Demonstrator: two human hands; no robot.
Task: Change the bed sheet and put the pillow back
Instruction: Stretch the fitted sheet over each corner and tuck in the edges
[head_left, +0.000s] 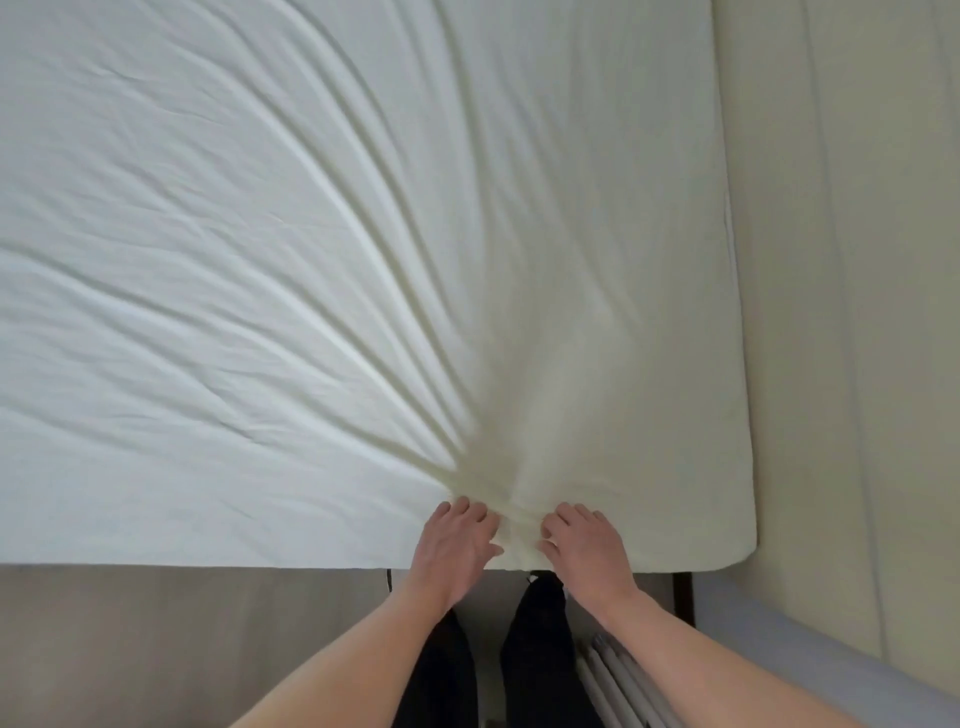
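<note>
Cloth of the pale bed sheet (311, 234), judged light, soft and stretchy, is pinched into a bunch at the near mattress edge by left hand (453, 545) and right hand (584, 545), fingers curled on folds.

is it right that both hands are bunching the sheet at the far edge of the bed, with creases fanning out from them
Not quite: the left hand and right hand bunch the sheet at the near edge, as the head view shows. The creases do fan out from them.

white bed sheet (311, 260), creased, gathered at near edge
</note>
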